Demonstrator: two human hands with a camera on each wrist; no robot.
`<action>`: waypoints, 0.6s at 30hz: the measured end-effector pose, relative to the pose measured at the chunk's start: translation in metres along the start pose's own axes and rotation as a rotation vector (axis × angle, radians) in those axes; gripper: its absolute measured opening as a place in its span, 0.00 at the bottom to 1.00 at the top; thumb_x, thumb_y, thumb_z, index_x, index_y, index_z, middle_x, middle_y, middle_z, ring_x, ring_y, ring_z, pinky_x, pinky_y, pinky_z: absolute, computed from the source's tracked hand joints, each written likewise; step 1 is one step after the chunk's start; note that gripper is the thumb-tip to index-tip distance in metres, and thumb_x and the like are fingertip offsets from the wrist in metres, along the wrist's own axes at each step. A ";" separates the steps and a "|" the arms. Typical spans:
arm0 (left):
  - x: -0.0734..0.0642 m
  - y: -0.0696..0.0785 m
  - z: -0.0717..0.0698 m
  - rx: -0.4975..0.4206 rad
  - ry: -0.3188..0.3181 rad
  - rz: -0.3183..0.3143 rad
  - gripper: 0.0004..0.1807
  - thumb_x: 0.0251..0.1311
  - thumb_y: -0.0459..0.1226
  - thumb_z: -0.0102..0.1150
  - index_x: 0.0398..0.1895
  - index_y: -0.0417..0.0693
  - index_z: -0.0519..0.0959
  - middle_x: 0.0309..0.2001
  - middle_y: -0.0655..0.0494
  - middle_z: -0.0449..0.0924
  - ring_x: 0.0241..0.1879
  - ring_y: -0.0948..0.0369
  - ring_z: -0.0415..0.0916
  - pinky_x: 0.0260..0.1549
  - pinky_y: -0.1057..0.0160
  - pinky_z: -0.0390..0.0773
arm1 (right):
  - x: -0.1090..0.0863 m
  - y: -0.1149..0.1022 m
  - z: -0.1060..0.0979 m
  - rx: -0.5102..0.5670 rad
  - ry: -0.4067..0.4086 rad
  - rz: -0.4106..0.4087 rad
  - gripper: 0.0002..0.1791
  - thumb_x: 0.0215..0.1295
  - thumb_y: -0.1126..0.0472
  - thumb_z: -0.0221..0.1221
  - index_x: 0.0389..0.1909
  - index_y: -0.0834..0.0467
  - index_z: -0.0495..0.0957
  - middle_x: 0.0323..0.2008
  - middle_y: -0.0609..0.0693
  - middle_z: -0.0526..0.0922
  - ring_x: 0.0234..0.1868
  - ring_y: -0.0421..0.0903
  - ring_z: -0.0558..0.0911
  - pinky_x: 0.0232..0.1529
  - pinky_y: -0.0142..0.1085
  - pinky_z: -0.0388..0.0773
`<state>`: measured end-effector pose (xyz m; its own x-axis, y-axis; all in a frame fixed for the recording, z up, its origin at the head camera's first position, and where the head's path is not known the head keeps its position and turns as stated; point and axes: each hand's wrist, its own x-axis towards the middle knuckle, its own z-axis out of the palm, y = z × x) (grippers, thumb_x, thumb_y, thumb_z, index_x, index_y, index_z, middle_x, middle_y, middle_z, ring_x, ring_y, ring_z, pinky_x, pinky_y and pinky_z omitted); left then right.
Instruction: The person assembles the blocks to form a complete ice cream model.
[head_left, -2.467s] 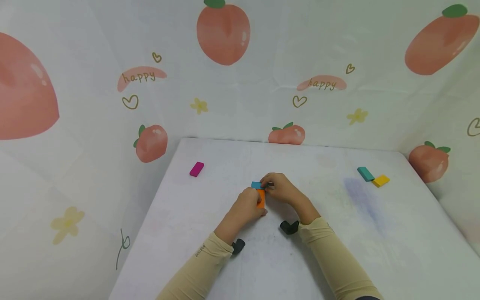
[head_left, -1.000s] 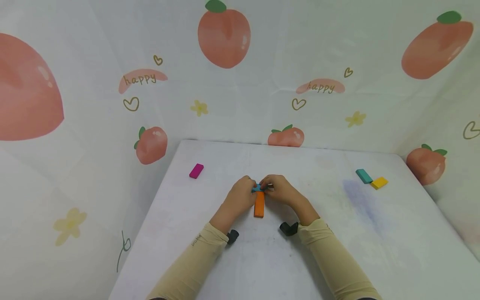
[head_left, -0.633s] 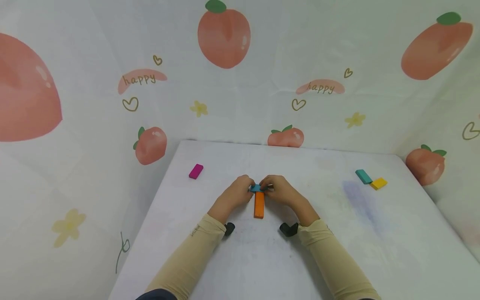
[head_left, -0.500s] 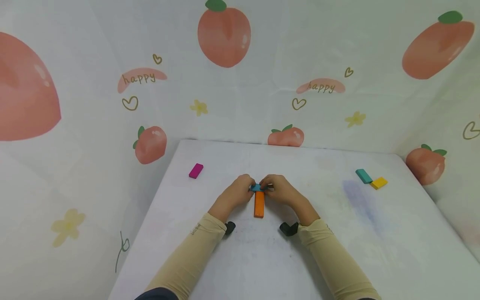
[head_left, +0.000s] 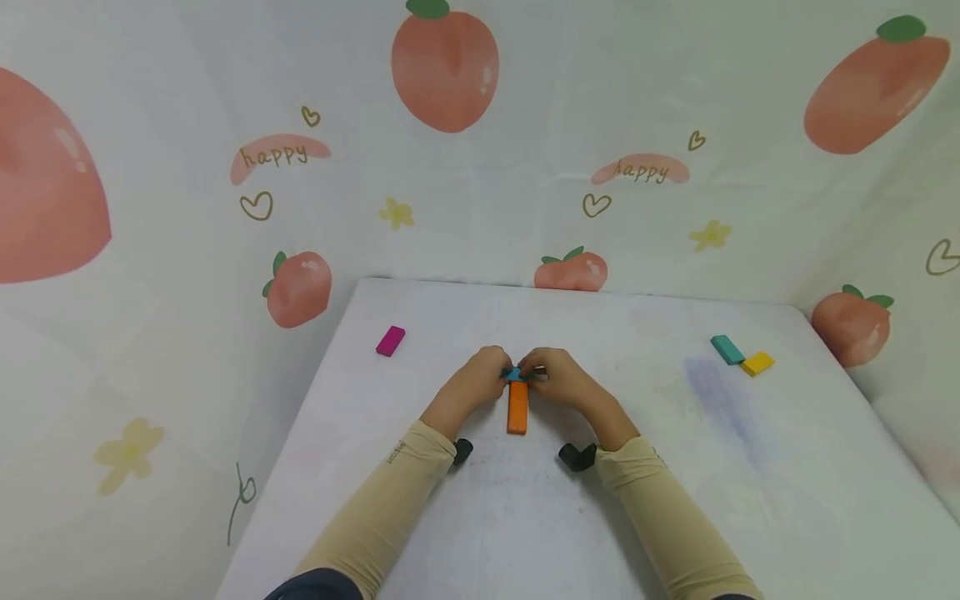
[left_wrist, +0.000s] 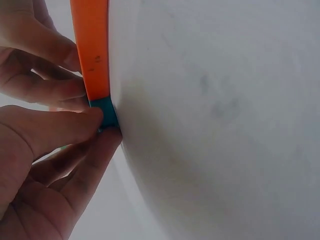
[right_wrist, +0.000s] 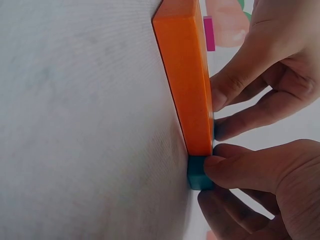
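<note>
An orange rectangular block (head_left: 517, 408) lies lengthwise on the white table. Across its far end sits a blue block (head_left: 515, 374), its ends covered by fingers. My left hand (head_left: 474, 385) pinches the blue block's left end between thumb and fingertips, as the left wrist view shows close up. At the other end, my right hand (head_left: 566, 383) pinches the same block; in the right wrist view its thumb (right_wrist: 235, 167) presses on the blue end. The orange block has no hand on it, and its end meets the blue block's side.
Toward the table's back left lies a magenta block (head_left: 390, 341). A teal block (head_left: 727, 350) and a yellow block (head_left: 757, 363) touch at the back right. A white, peach-printed sheet (head_left: 480, 208) rises behind the table (head_left: 525, 533).
My left hand has let go of the orange block and moved away to the blue block's left end, where it now pinches. My right hand has stayed at the blue block.
</note>
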<state>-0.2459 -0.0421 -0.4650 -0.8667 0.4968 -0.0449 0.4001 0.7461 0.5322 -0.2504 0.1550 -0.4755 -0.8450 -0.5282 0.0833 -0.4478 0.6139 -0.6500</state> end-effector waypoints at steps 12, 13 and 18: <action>0.003 0.002 -0.002 -0.007 0.007 -0.019 0.13 0.68 0.24 0.63 0.54 0.29 0.84 0.55 0.38 0.86 0.59 0.47 0.82 0.63 0.51 0.82 | -0.010 0.013 -0.006 0.025 0.075 0.075 0.14 0.72 0.71 0.61 0.56 0.67 0.84 0.57 0.61 0.86 0.58 0.60 0.85 0.60 0.52 0.85; 0.004 0.002 -0.002 -0.008 0.008 -0.020 0.13 0.68 0.24 0.62 0.54 0.29 0.84 0.55 0.38 0.86 0.59 0.47 0.82 0.63 0.50 0.82 | -0.013 0.016 -0.009 0.021 0.105 0.093 0.16 0.72 0.70 0.61 0.59 0.67 0.83 0.58 0.61 0.85 0.58 0.60 0.85 0.60 0.53 0.85; 0.004 0.003 -0.003 -0.008 0.000 -0.038 0.13 0.69 0.25 0.61 0.55 0.30 0.84 0.56 0.39 0.86 0.61 0.48 0.82 0.64 0.51 0.81 | -0.025 0.037 -0.027 -0.034 0.239 0.150 0.17 0.72 0.68 0.63 0.59 0.68 0.82 0.56 0.64 0.85 0.55 0.61 0.86 0.56 0.54 0.86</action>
<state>-0.2489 -0.0396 -0.4612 -0.8813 0.4682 -0.0647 0.3646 0.7606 0.5371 -0.2537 0.2069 -0.4809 -0.9457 -0.2791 0.1665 -0.3187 0.6963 -0.6431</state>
